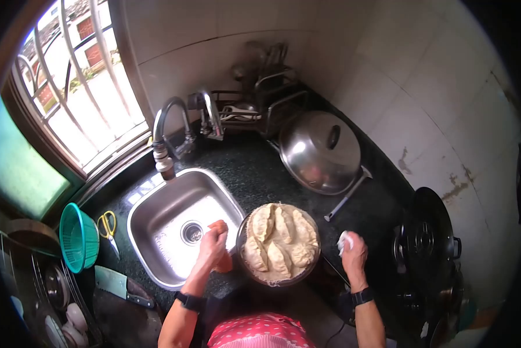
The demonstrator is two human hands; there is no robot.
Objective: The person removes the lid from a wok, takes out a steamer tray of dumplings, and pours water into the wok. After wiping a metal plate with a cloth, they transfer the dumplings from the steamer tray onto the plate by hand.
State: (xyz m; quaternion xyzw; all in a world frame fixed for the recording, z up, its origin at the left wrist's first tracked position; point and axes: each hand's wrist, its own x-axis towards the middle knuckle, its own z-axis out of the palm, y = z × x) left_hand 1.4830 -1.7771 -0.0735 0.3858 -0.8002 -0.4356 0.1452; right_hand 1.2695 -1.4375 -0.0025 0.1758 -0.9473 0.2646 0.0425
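My left hand (213, 246) is closed over the right rim of the sink (156, 261). Orange-red material, seemingly a cloth, shows above and below the fist. My right hand (356, 255) is closed on a crumpled white cloth or tissue (344, 240), right of the pot. Between my hands stands a round dark-rimmed pot (241, 255) near the counter's front edge. Several large pleated dumplings (279, 258) lie in it on a pale cloth liner.
A domed metal lid (318, 151) and a metal-handled utensil (347, 194) lie behind the pot. A faucet (166, 136) overhangs the sink. At left are a green basket (79, 238), scissors (108, 232) and a cleaver (121, 287). A black pan (429, 226) stands at right.
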